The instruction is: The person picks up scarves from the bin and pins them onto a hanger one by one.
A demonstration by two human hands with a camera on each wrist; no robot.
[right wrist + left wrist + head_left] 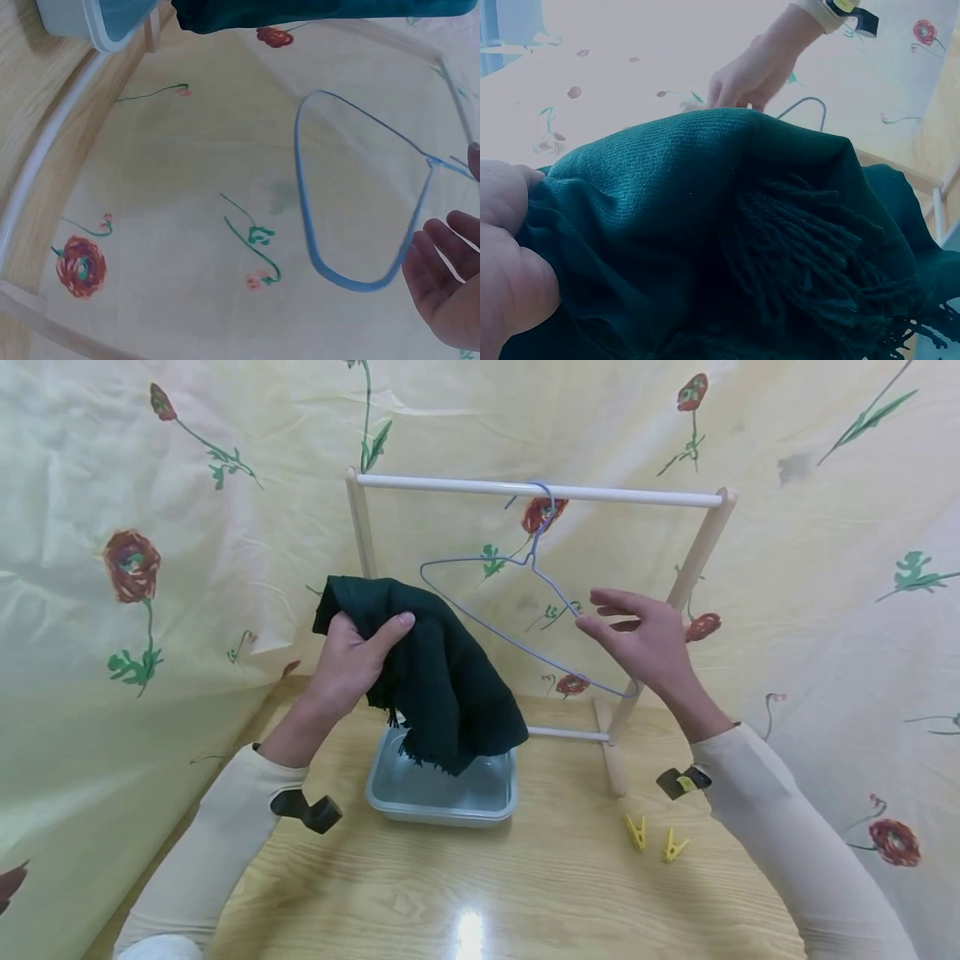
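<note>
- Nearest the camera: two pale sleeves (217, 839), reaching in from the lower corners, black strap mounts (306, 811) at the wrists.
- Dark green fringed cloth (450, 689): held up in the left hand (348, 664), bunched and drooping to its right. Thumb lies on top of the fabric; the grip is a pinch, remaining fingers mostly hidden beneath.
- Right hand (648, 639): thumb and fingers spread apart, loosely curved, pinching nothing. Fingertips at the near shoulder of the blue hanger (351, 284); actual contact, cannot tell.
- Step in hand (judgement): bringing the cloth to the hanger, right hand to steady the wire. Cloth not yet on it.
- Next move probably calls for the right hand to hold the wire while the left feeds a cloth edge through the frame and over the lower bar.
- In the way: bunched folds and loose fringe below the left hand; the hanger, hooked on the rack's rail (442, 485) above and between the hands, could swing.
- Grey-blue basin (442, 815): below the cloth, right of the left hand, partly covered from view.
- Two yellow pegs (636, 832): on the table (390, 893) below the right hand.
- Flowered sheet (255, 543): behind both hands.
</note>
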